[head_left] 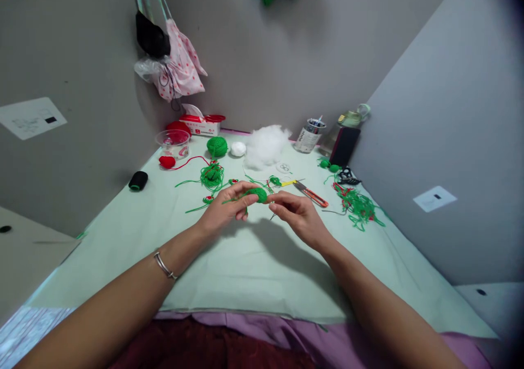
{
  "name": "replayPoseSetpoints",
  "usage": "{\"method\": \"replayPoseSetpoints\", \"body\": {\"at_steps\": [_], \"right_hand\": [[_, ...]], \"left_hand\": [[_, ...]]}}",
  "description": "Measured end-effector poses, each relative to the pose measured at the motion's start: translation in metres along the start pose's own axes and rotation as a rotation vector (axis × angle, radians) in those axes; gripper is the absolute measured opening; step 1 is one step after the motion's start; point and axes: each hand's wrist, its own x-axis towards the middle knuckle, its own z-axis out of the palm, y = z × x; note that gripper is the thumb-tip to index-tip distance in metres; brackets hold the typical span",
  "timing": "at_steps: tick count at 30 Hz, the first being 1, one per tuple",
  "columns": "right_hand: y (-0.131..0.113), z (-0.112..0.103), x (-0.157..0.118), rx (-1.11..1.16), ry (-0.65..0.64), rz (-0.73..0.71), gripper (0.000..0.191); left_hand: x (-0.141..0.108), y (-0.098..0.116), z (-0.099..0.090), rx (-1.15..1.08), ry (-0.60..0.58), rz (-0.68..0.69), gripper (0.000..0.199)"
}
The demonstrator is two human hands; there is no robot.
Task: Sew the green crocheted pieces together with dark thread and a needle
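Note:
Above the middle of the table, my left hand (235, 201) is closed on a small rounded green crocheted piece (257, 195), pinched between thumb and fingers. Just to its right, my right hand (292, 210) has its thumb and index finger pinched together, the index fingertip at the piece's edge. A short thin dark tip (273, 216) shows below those fingers; whether it is a hook or a needle I cannot tell. Beyond my hands lie a small green yarn bundle (274, 181) and orange-handled thread snips (313, 194).
Along the back stand a green yarn ball (216, 147), white stuffing (268, 146), a pen jar (309, 136) and a dark phone (345, 147) against a bottle. Tangled yarn scraps (360, 206) lie right, a black thread spool (138, 180) left. Grey partitions (262, 58) enclose the table.

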Motion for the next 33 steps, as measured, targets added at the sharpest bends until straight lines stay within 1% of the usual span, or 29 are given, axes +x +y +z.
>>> {"method": "replayPoseSetpoints", "body": {"at_steps": [4, 8, 12, 17, 20, 24, 27, 33], "right_hand": [[0.0, -0.014, 0.001, -0.014, -0.123, -0.011, 0.03], [-0.002, -0.022, 0.003, 0.057, -0.203, 0.064, 0.03], [0.0, -0.019, 0.003, 0.158, -0.218, 0.144, 0.032], [0.007, -0.014, 0.004, 0.293, -0.234, 0.218, 0.031], [0.009, -0.015, 0.005, 0.313, -0.269, 0.222, 0.028], [0.009, -0.016, 0.005, 0.281, -0.318, 0.203, 0.022], [0.011, -0.014, 0.005, 0.29, -0.321, 0.206, 0.02], [0.014, -0.011, 0.005, 0.387, -0.334, 0.232, 0.016]], "left_hand": [[0.0, 0.003, -0.004, 0.024, -0.053, 0.012, 0.023], [-0.002, 0.006, -0.005, 0.156, -0.095, 0.036, 0.022], [-0.004, 0.008, -0.005, 0.244, -0.114, 0.075, 0.02], [-0.007, 0.007, -0.002, 0.258, -0.13, 0.073, 0.021], [-0.008, 0.008, 0.001, 0.27, -0.125, 0.092, 0.022], [-0.008, 0.01, 0.004, 0.334, -0.108, 0.108, 0.02], [-0.008, 0.01, 0.006, 0.358, -0.114, 0.099, 0.021], [-0.009, 0.009, 0.005, 0.385, -0.122, 0.085, 0.023]]}}
